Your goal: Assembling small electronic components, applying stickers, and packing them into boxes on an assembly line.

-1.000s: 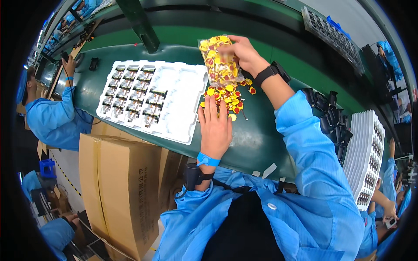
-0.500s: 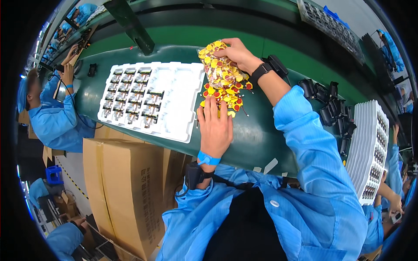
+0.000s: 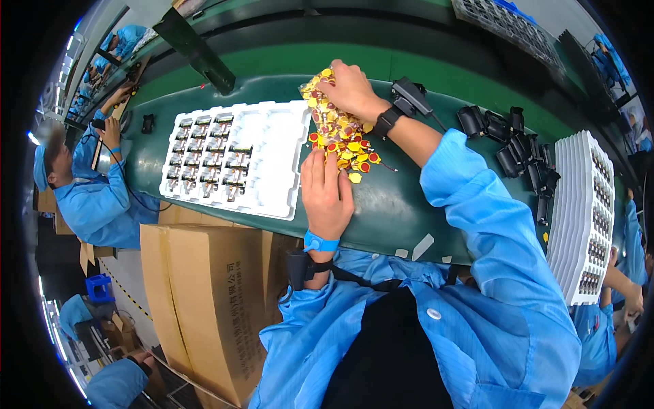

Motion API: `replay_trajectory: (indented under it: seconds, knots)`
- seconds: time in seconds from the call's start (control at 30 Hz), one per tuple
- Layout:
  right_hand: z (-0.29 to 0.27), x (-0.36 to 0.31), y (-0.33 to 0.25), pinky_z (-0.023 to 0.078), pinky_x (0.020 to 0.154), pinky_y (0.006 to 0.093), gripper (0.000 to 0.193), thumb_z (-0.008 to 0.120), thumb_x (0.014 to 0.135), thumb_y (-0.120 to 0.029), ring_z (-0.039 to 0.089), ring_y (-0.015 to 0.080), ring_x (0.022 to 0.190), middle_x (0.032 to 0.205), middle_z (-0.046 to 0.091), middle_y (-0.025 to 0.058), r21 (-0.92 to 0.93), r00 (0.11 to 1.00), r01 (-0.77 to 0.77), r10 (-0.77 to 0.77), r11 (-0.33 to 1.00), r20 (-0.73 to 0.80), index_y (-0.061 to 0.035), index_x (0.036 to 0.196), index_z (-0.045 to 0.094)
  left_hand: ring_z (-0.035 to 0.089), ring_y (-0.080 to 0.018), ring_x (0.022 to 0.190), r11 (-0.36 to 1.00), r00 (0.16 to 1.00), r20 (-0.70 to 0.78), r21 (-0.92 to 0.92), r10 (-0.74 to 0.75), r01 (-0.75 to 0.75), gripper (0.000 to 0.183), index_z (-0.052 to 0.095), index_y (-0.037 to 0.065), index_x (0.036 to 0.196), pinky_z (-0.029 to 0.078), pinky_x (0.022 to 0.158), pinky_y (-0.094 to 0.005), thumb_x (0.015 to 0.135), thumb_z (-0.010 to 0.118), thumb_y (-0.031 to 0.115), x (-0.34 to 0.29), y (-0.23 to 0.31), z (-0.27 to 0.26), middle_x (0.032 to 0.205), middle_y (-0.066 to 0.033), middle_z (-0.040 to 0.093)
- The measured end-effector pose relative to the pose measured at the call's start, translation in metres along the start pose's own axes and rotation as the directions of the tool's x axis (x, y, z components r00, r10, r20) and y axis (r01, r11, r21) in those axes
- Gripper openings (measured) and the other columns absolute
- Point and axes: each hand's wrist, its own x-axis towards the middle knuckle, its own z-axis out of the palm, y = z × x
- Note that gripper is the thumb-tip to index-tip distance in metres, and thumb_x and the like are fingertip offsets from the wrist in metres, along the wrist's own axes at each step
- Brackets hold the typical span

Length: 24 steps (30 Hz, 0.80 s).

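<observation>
My right hand (image 3: 352, 92) is closed on the top of a clear plastic bag (image 3: 323, 109) filled with small yellow and dark-red parts. The bag is tilted over the green bench, its lower end against a loose pile of yellow and red discs (image 3: 354, 151), some with thin wire leads. My left hand (image 3: 327, 198) lies with fingers stretched out, fingertips touching the near left edge of the pile. Just left of it sits a white plastic tray (image 3: 276, 180), with small metal-and-circuit assemblies (image 3: 204, 153) in its left columns. The bag's mouth cannot be made out.
Black plastic housings (image 3: 507, 140) lie in a heap to the right, beside a stack of white trays (image 3: 565, 211). A black cabled device (image 3: 412, 99) rests behind my right wrist. Large cardboard boxes (image 3: 197, 307) stand at the near left. A co-worker (image 3: 99, 187) sits on the left.
My right hand has shifted slightly left with the bag, its fingers now more curled over the top. My left hand has moved a little left and nearer me, still by the pile.
</observation>
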Motion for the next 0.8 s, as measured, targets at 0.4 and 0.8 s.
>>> replay_trajectory:
  seconds: [0.4, 0.8]
  knots:
    - [-0.049, -0.081, -0.003, 0.052, 0.073, 0.0526, 0.041, 0.061, 0.082, -0.006, 0.066, 0.0449, 0.080, 0.082, 0.067, 0.0266, -0.141, 0.965, 0.207, -0.177, 0.968, 0.195, 0.0048, 0.122, 0.057, 0.042, -0.0466, 0.132, 0.996, 0.982, 0.164, 0.004, -0.090, 0.091, 0.049, 0.044, -0.007, 0.139, 0.035, 0.110, -0.0471, 0.094, 0.055, 0.009, 0.023, -0.019, 0.005, 0.139, -0.0318, 0.046]
    - [-0.060, -0.139, -0.004, 0.049, 0.070, 0.0535, 0.046, 0.050, 0.097, -0.012, 0.063, 0.0474, 0.082, 0.091, 0.064, 0.0280, -0.077, 0.986, 0.161, -0.157, 0.984, 0.059, 0.0016, 0.139, 0.038, 0.038, -0.0473, 0.134, 0.980, 0.967, 0.214, 0.169, -0.141, 0.106, 0.059, 0.041, -0.004, 0.143, 0.028, 0.112, -0.0556, 0.091, 0.062, 0.017, -0.019, 0.006, 0.006, 0.147, -0.0309, 0.038]
